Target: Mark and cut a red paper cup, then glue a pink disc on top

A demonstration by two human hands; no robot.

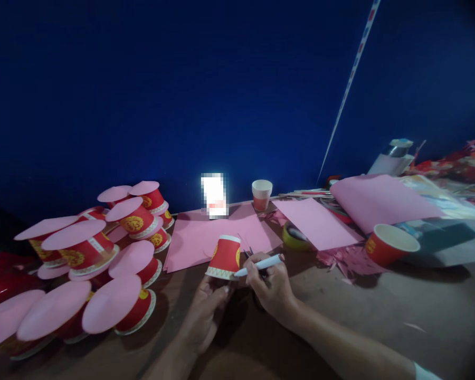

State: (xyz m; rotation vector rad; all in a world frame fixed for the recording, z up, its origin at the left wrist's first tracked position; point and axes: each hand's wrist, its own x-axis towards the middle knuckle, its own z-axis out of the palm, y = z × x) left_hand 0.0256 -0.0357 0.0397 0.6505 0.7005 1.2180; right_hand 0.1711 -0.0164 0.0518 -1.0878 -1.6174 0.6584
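In the head view, gripping a red paper cup (224, 257) upside down, pinched near its rim in the left hand (209, 306), over the middle of the table (380, 306). Holding a white marker (263, 263) in the right hand (272, 287), with fingers closed round its barrel and the tip aimed at the rim; cannot tell whether touching. Judging by the pink-topped cups (134, 224) crowded along the table's left side, apparently well along. Counting as unfinished the held cup, without a pink disc, and probably also the open red cup (377, 252) toward the right edge and the stack of paper cups (262, 196) at the back edge, beside pink paper (206, 235). Cannot tell the total needed.
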